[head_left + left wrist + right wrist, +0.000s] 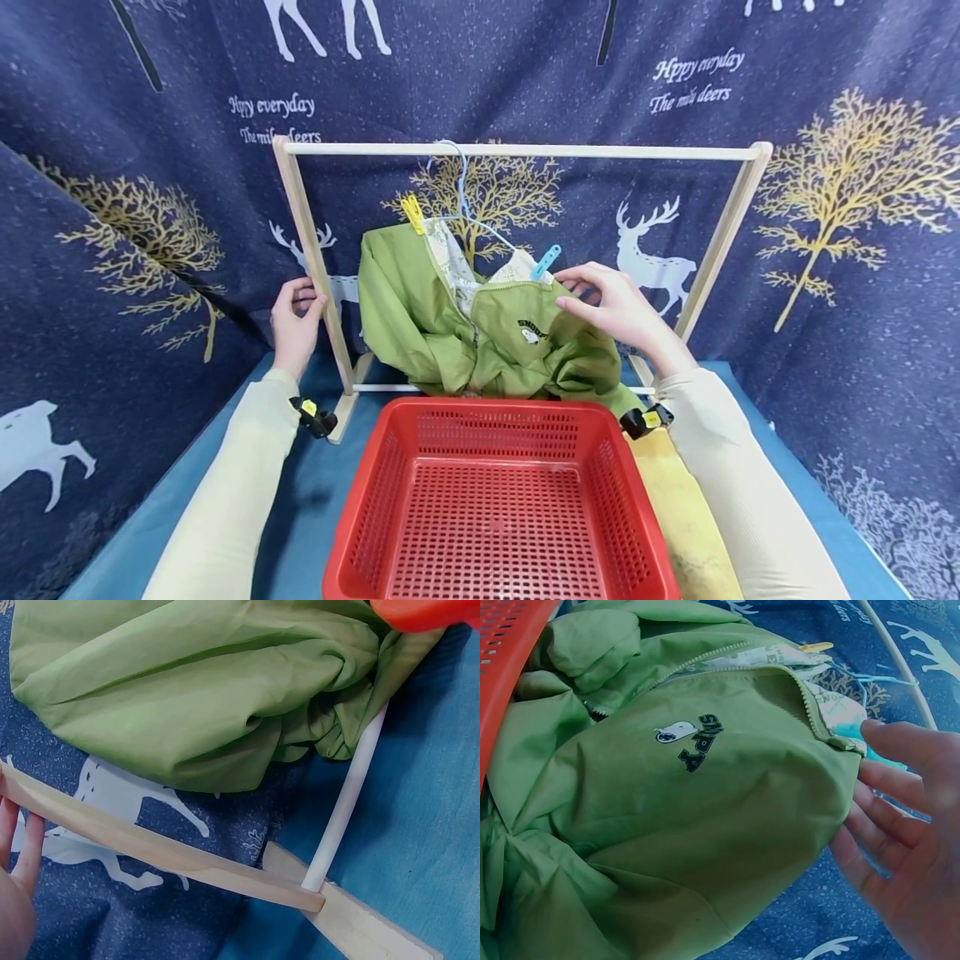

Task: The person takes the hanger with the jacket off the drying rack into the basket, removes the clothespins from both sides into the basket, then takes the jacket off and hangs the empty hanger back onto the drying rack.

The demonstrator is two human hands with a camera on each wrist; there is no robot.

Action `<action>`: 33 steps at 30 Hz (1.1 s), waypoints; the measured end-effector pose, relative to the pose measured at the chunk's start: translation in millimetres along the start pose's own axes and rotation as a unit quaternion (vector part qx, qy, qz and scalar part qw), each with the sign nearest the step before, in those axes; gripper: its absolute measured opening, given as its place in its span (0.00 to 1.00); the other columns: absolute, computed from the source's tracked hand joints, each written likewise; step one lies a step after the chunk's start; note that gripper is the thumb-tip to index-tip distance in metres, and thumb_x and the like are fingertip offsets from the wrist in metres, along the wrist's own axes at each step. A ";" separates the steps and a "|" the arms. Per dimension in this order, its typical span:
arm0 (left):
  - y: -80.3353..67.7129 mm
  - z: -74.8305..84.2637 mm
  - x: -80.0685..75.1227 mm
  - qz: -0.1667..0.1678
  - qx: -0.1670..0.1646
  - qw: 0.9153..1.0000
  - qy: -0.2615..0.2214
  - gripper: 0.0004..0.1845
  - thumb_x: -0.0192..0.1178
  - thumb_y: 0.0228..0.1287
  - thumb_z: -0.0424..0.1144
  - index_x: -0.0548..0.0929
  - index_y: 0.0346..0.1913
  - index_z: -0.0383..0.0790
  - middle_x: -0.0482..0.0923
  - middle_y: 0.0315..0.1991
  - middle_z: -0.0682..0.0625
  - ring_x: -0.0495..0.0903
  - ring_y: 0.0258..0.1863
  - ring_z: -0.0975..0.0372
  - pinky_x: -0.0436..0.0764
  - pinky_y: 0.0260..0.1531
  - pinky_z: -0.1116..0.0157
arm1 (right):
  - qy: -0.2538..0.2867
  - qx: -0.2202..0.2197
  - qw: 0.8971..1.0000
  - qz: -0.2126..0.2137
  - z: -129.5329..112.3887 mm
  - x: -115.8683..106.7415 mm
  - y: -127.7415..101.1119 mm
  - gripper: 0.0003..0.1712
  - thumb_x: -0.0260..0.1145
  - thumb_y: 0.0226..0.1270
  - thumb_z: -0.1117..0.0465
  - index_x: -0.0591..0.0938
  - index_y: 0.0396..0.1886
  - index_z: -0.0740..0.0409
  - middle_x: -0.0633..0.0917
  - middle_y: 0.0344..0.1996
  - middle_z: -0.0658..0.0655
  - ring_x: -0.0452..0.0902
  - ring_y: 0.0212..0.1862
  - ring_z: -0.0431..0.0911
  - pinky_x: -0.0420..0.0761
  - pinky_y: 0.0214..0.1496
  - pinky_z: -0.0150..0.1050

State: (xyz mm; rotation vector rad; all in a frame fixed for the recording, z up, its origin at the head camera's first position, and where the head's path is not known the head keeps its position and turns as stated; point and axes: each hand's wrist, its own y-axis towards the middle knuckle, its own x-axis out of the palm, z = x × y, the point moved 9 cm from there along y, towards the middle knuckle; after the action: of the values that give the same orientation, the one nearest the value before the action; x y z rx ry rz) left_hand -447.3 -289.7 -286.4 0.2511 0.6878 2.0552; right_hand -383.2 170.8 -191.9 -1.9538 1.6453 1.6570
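The left hand (295, 321) grips the left post of the wooden rack (309, 242), fingers (22, 847) wrapped round the wood. The right hand (615, 308) is at the shoulder of the green jacket (465, 325), fingers (889, 776) loosely spread and touching the fabric beside the blue clip (545, 262), gripping nothing. The jacket hangs on a hanger (457, 196) from the top rail (a yellow clip (412, 212) pins its other shoulder), its hem bunched on the bench (300, 500) behind the red basket (360, 508), which holds nothing.
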 end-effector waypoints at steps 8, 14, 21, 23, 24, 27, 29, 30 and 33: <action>0.2 0.9 -1.1 0.003 0.010 1.000 0.002 0.17 0.61 0.68 0.32 0.76 0.58 0.34 0.72 0.36 0.68 0.73 0.35 0.75 0.73 0.36 0.81 | -0.020 -0.004 1.000 0.015 -4.3 -1.6 3.4 0.18 0.68 0.67 0.61 0.82 0.55 0.61 0.84 0.45 0.60 0.80 0.44 0.50 0.82 0.45 0.49; -0.1 1.9 -1.9 0.006 0.009 1.000 0.009 0.17 0.61 0.68 0.32 0.77 0.58 0.35 0.72 0.35 0.69 0.73 0.34 0.76 0.73 0.36 0.81 | -0.030 -0.002 0.999 0.021 -6.6 -1.5 5.6 0.17 0.69 0.65 0.63 0.83 0.53 0.62 0.85 0.42 0.61 0.81 0.42 0.52 0.81 0.45 0.49; -0.7 1.6 -0.4 0.001 0.012 1.000 0.010 0.17 0.61 0.67 0.32 0.77 0.58 0.35 0.73 0.35 0.68 0.73 0.34 0.75 0.74 0.36 0.79 | -0.038 0.004 0.999 0.024 -5.1 0.1 5.3 0.16 0.68 0.66 0.64 0.84 0.52 0.62 0.85 0.40 0.61 0.81 0.40 0.52 0.81 0.46 0.51; -1.0 2.1 -0.4 0.001 0.011 1.000 0.009 0.17 0.61 0.67 0.31 0.77 0.58 0.35 0.72 0.35 0.68 0.73 0.34 0.75 0.74 0.36 0.79 | -0.041 0.004 0.999 0.024 -5.4 0.5 5.5 0.15 0.68 0.66 0.64 0.84 0.51 0.62 0.85 0.39 0.61 0.81 0.39 0.51 0.80 0.45 0.50; -1.0 2.4 -0.5 0.002 0.011 1.000 0.011 0.17 0.61 0.67 0.32 0.77 0.58 0.35 0.72 0.35 0.68 0.73 0.34 0.75 0.74 0.37 0.79 | -0.043 0.003 0.999 0.024 -5.8 0.6 5.8 0.15 0.68 0.66 0.64 0.84 0.51 0.62 0.85 0.39 0.61 0.81 0.39 0.51 0.80 0.45 0.50; -1.1 3.1 -1.2 0.004 0.009 1.000 0.016 0.17 0.61 0.67 0.32 0.77 0.57 0.36 0.72 0.35 0.68 0.73 0.34 0.75 0.74 0.37 0.78 | -0.047 0.002 0.999 0.023 -7.5 0.9 6.5 0.14 0.67 0.66 0.65 0.84 0.50 0.63 0.85 0.38 0.61 0.81 0.39 0.52 0.80 0.45 0.50; -1.4 3.3 -1.4 0.004 0.008 1.000 0.020 0.17 0.61 0.68 0.33 0.77 0.58 0.36 0.72 0.36 0.68 0.73 0.35 0.76 0.74 0.38 0.78 | -0.051 0.003 0.998 0.023 -8.4 1.1 6.6 0.13 0.66 0.66 0.67 0.84 0.50 0.63 0.85 0.38 0.61 0.81 0.39 0.52 0.79 0.45 0.51; -1.5 3.2 -1.5 0.004 0.007 1.000 0.022 0.17 0.61 0.68 0.33 0.77 0.58 0.36 0.72 0.36 0.68 0.73 0.35 0.76 0.74 0.38 0.77 | -0.051 0.003 0.998 0.023 -8.4 1.2 6.7 0.13 0.65 0.66 0.67 0.84 0.50 0.64 0.85 0.38 0.61 0.81 0.39 0.52 0.79 0.45 0.51; -1.8 2.8 -2.0 0.004 0.005 1.000 0.019 0.17 0.61 0.68 0.33 0.77 0.58 0.36 0.72 0.37 0.67 0.72 0.35 0.76 0.74 0.38 0.76 | -0.056 0.001 0.998 0.025 -9.5 1.4 7.3 0.12 0.64 0.66 0.69 0.84 0.49 0.65 0.85 0.38 0.62 0.81 0.39 0.53 0.79 0.45 0.51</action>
State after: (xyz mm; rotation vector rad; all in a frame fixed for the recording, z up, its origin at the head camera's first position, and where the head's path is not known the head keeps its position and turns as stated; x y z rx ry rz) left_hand -443.7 -289.5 -284.9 0.2215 0.7211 2.0687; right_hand -382.8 160.8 -185.3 -1.7981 1.6669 1.7469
